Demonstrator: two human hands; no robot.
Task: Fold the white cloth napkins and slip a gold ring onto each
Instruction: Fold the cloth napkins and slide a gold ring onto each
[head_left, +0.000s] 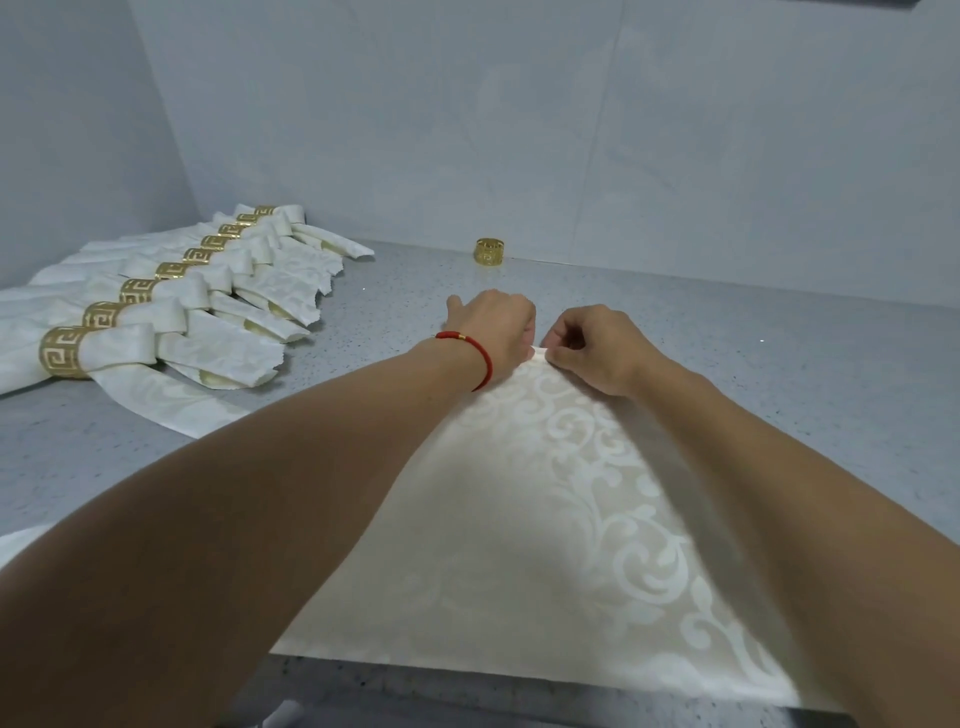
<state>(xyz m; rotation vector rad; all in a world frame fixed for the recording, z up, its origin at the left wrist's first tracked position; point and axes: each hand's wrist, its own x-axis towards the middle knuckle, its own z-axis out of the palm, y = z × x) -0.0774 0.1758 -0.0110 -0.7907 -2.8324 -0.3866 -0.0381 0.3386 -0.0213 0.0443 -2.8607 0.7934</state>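
Hands meet at the far tip of the napkin (519, 519), which lies flat along the counter's (727, 322) near edge with its long axis running away from the person: the left hand (493, 325) and right hand (597, 348) both pinch that tip. A loose ring (489, 252) stands at the counter's back edge, just beyond and nearer the left hand, while ringed napkins (171, 312) lie in a row toward the far-left corner.

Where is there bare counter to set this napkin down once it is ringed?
Bare counter lies right of the hands, between the napkin being folded and the back wall. A narrower patch lies between the left hand and the loose gold ring. The left side is crowded by the row of ringed napkins.
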